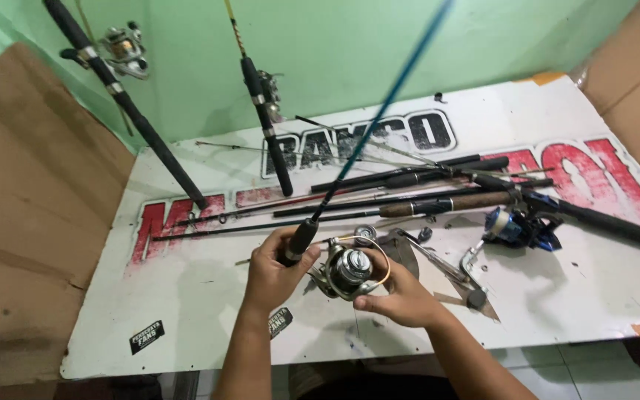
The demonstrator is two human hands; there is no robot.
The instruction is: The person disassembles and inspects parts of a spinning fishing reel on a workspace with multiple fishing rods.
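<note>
My left hand (272,274) grips the black handle of a blue fishing rod (379,118) that angles up and away to the right. A silver spinning reel (350,270) hangs at the base of that handle, between my hands. My right hand (401,296) cups the reel from below and the right, fingers curled around its body. Both hands hover just above the front middle of a white board table (209,311) with large red and black lettering.
Several dark rods (409,200) lie across the table's middle. A blue reel (516,228) on a rod rests at the right. Two rods with reels (264,111) (124,96) lean against the green wall. Cardboard sheets (31,222) flank both sides.
</note>
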